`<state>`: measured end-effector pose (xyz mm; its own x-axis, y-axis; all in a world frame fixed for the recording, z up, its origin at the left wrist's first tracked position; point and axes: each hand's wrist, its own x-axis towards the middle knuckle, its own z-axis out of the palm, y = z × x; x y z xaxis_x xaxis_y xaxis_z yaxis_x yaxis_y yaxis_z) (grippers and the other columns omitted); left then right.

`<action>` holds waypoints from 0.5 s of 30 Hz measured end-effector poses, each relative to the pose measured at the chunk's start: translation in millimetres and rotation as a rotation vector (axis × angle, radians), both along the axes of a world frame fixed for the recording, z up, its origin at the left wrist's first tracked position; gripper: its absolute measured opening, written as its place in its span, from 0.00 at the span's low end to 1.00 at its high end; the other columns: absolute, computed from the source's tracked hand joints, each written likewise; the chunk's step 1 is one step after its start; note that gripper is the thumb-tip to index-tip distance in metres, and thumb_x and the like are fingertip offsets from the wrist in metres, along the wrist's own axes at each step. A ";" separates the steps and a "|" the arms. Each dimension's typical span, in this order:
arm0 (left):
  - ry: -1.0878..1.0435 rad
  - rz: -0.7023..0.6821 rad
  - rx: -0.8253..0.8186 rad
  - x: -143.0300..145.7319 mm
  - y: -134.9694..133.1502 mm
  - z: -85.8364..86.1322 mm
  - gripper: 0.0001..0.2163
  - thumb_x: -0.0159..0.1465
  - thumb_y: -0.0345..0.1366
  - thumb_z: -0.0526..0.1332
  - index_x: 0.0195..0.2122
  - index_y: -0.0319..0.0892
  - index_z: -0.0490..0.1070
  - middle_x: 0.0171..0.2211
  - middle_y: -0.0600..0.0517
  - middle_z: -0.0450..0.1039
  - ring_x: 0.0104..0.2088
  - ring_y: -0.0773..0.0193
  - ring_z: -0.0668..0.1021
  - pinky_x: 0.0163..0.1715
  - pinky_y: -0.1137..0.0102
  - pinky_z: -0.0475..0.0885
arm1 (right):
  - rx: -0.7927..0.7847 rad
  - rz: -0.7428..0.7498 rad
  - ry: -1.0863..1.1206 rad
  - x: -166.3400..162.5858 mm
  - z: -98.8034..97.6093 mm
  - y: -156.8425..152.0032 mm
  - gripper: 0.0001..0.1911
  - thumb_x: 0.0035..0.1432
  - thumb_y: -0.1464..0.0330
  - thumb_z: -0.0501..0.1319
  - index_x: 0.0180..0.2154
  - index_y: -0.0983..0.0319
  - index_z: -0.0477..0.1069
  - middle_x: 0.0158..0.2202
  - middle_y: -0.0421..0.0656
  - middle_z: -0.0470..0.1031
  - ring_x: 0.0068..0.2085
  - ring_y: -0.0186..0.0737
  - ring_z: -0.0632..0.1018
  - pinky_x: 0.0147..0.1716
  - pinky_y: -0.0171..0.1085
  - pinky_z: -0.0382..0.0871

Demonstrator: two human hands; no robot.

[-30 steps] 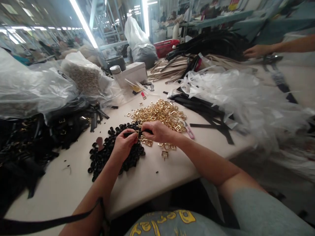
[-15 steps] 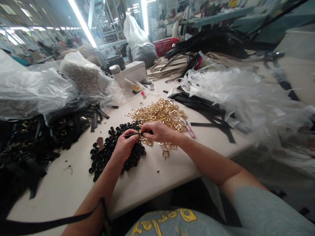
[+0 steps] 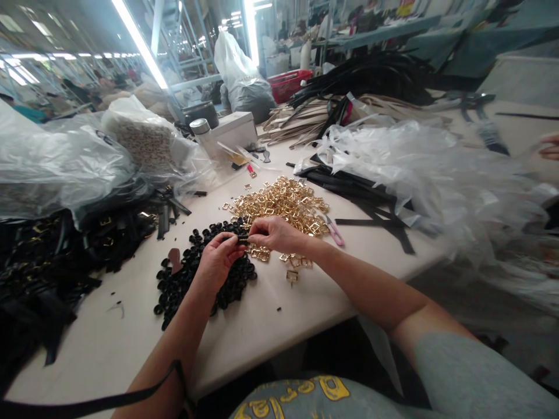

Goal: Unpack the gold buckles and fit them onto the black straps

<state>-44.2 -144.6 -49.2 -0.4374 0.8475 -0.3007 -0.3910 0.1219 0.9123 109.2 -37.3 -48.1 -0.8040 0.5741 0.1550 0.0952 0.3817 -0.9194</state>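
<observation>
My left hand and my right hand meet above the table with fingertips closed on a black strap. A short dark piece of it shows between them; a small gold bit seems to sit there, too small to make out. Under my left hand spreads a heap of small black loops. A pile of gold buckles lies just beyond my right hand. Black strap also runs across my left forearm at the lower left; I cannot tell whether it is the same piece.
Pink-handled scissors lie right of the buckles. Black straps and crumpled clear plastic cover the right side. Finished-looking dark straps and plastic bags fill the left. Another person's hand shows at the far right edge.
My fingers have shifted along the strap, and less of it sticks out of my right hand. Another person's hand has appeared at the right edge. The view has tilted slightly.
</observation>
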 end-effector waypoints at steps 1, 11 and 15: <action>-0.006 0.006 -0.001 -0.6 0.3 0.8 0.20 0.41 0.38 0.77 0.31 0.40 0.71 0.26 0.54 0.76 0.25 0.67 0.79 0.26 0.76 0.74 | -0.025 -0.001 0.005 -0.2 -0.7 0.7 0.06 0.59 0.72 0.63 0.30 0.68 0.72 0.22 0.35 0.68 0.24 0.26 0.65 0.26 0.28 0.58; 0.149 -0.045 -0.016 0.8 -5.0 -6.8 0.23 0.39 0.43 0.79 0.31 0.39 0.73 0.25 0.51 0.77 0.26 0.66 0.78 0.29 0.75 0.74 | -0.080 -0.012 -0.042 0.5 -2.5 -1.2 0.05 0.57 0.71 0.66 0.32 0.67 0.76 0.25 0.36 0.71 0.27 0.27 0.68 0.26 0.28 0.59; 0.094 -0.075 -0.055 -1.9 -4.5 -11.4 0.23 0.36 0.44 0.80 0.29 0.40 0.75 0.22 0.53 0.74 0.24 0.68 0.74 0.25 0.77 0.70 | -0.145 0.045 -0.050 3.2 -7.2 2.1 0.08 0.55 0.68 0.69 0.36 0.66 0.77 0.28 0.36 0.73 0.29 0.27 0.70 0.29 0.27 0.63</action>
